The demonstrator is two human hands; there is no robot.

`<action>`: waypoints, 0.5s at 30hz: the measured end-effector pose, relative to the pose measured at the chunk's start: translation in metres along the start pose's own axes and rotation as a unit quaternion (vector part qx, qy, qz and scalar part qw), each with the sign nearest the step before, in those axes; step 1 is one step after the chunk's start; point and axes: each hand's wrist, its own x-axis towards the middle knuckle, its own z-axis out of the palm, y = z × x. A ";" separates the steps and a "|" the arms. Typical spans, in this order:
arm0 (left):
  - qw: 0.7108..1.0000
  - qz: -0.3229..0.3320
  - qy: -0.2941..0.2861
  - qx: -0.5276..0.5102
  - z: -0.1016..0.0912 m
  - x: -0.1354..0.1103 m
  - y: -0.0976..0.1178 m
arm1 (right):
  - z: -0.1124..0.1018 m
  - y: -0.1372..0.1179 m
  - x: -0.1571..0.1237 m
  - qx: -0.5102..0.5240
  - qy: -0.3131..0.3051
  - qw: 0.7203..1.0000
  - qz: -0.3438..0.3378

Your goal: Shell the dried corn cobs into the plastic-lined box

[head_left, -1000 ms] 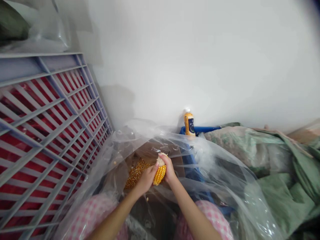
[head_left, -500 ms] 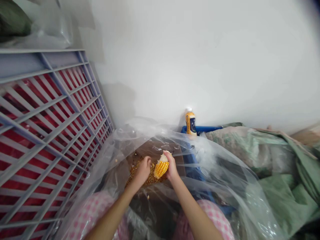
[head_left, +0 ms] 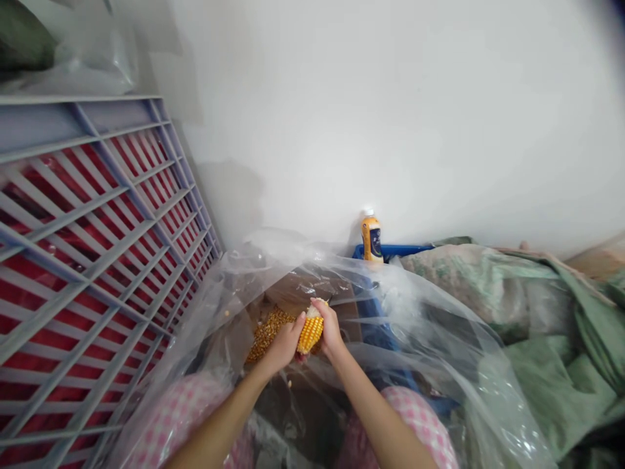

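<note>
Both hands hold a yellow corn cob point(head_left: 311, 331) over a clear plastic bag point(head_left: 420, 339). My right hand point(head_left: 330, 332) grips the cob from the right, its bare pale tip pointing away from me. My left hand point(head_left: 282, 345) is closed on the cob's left side, thumb pressed against the kernels. A heap of loose corn kernels point(head_left: 266, 332) lies in the bag just left of and below the hands. My knees in pink checked cloth point(head_left: 185, 417) show at the bottom.
A grey slatted crate point(head_left: 88, 247) with red contents stands close on the left. An orange bottle point(head_left: 370, 238) stands on a blue bin rim point(head_left: 405, 250) by the white wall. Green sacks point(head_left: 527, 306) are piled to the right.
Half a second ago my left hand was off the cob, down over the kernel heap. It has come back onto the cob's left side. The right hand kept its grip.
</note>
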 end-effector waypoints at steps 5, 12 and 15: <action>0.998 -0.028 -0.021 -0.045 0.000 0.001 -0.002 | -0.003 0.005 0.002 -0.010 0.008 1.000 0.009; 0.993 -0.075 -0.033 -0.090 0.004 0.003 -0.011 | -0.010 0.017 0.007 -0.027 0.030 0.999 0.028; 0.991 -0.090 -0.037 -0.095 0.003 0.005 -0.010 | -0.012 0.017 0.010 -0.034 0.029 0.999 0.028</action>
